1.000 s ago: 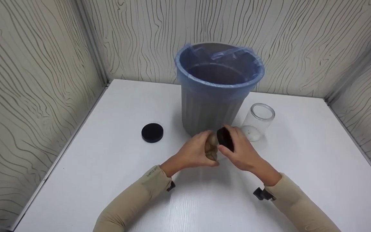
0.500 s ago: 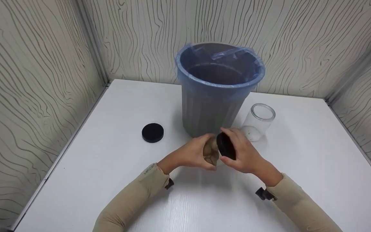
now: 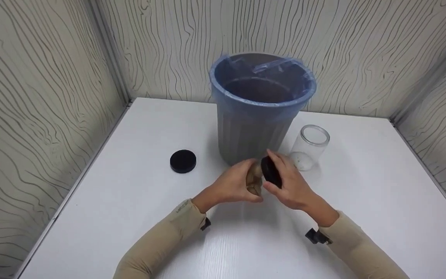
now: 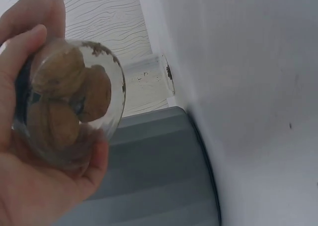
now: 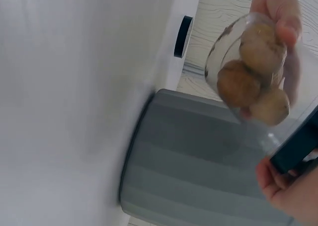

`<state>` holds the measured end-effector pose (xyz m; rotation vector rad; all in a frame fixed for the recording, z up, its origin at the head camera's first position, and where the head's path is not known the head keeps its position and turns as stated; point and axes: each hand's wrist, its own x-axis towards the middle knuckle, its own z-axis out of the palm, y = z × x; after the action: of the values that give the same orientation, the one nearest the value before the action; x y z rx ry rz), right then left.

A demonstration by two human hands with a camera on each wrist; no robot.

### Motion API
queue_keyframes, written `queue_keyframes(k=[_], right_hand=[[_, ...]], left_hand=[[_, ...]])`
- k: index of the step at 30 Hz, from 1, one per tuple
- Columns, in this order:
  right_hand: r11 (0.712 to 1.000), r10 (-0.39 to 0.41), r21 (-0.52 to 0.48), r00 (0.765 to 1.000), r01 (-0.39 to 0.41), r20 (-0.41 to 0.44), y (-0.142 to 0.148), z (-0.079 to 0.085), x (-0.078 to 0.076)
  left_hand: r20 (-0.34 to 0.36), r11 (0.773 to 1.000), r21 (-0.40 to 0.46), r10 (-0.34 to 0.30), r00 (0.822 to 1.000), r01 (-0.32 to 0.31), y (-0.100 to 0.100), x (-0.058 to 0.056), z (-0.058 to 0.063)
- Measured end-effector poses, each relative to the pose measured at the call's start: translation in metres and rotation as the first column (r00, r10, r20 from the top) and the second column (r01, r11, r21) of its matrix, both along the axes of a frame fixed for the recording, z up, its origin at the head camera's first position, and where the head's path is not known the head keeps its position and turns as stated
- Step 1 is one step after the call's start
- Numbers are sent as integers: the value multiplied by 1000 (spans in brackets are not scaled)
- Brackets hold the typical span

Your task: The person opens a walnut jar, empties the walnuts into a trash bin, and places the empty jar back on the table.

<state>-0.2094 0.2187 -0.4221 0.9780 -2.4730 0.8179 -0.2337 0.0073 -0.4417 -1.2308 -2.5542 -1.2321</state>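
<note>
Clear jar (image 4: 77,104) of brown lumps (image 5: 238,84), grasped in the left hand (image 3: 232,182)

OK, put a clock face on the head view with that jar at the centre. Fingers and thumb of the left hand are wrapped around it, holding it tilted over the counter (image 3: 130,193). Over at 3 o'clock, the right hand (image 3: 292,188) is gripping a black lid (image 3: 271,172) right at the jar's end; honestly can't tell if it's seated on there. At least three roundish lumps are bunched inside, with dark flecks round the end away from the lid.

At 12 there's a grey bin (image 3: 250,135), blue liner (image 3: 263,106) folded over its rim. Another jar (image 3: 311,147), also see-through, stands around 2. Second lid (image 3: 183,161) lies flat near 9.
</note>
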Motion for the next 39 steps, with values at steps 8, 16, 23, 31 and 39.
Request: queue_keyframes(k=[8, 16, 23, 31, 39], right_hand=[[986, -157, -14, 967, 163, 202, -7, 4, 4], [990, -135, -25, 972, 142, 191, -6, 3, 4], [998, -59, -22, 997, 60, 46, -2, 1, 0], [1000, 18, -13, 995, -20, -102, 2, -4, -6], [996, 77, -33, 978, -84, -192, 3, -5, -9]], left_hand=[[-143, 966, -154, 184, 972, -206, 4, 7, -1], [-77, 991, -75, 109, 991, -115, 3, 4, 0], [-32, 1000, 1, 8, 999, -8, 0, 1, 2], [36, 1000, -9, 1, 999, 0, -2, 3, 2], [133, 992, 69, -117, 984, 109, -5, 0, 3]])
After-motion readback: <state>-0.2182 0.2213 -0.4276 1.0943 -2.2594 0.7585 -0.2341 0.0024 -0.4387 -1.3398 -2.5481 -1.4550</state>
